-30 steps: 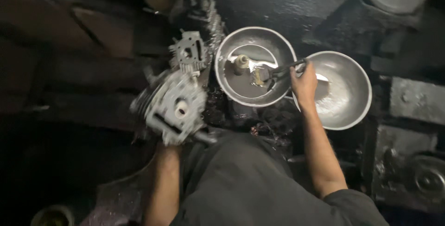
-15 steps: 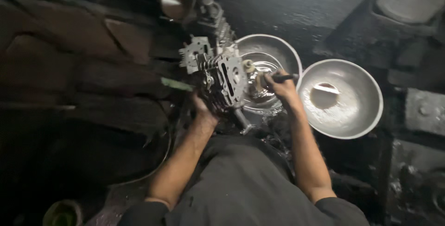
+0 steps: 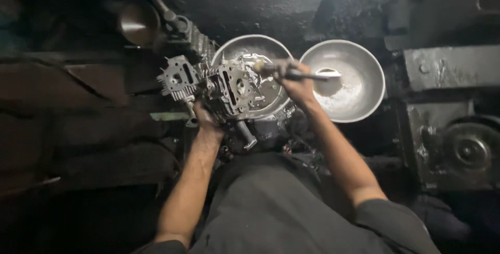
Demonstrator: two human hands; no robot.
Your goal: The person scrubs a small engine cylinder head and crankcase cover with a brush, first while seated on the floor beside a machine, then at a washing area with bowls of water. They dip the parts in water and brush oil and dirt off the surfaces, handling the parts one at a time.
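The person's left hand [image 3: 205, 117] was clamped around the lower edge of a finned metal engine part [image 3: 234, 90], holding it up over the near rim of a steel bowl [image 3: 250, 45]. The right hand [image 3: 294, 79] was closed in a fist around a dark-handled brush [image 3: 291, 74], whose handle stuck out toward three o'clock while its pale tip touched the engine part's upper right corner. At three o'clock from that bowl, just beside it, sat a second steel bowl [image 3: 364, 82], with some pale liquid pooled in its bottom. At nine o'clock from the held part lay a smaller finned casting [image 3: 177, 79], close against it. A dark ladle-like pan [image 3: 138, 22] stood at eleven o'clock, well apart. At four o'clock, off to the side, stood a heavy grimy machine block [image 3: 458, 144]. The dark floor [image 3: 78, 129] around it all was oily.
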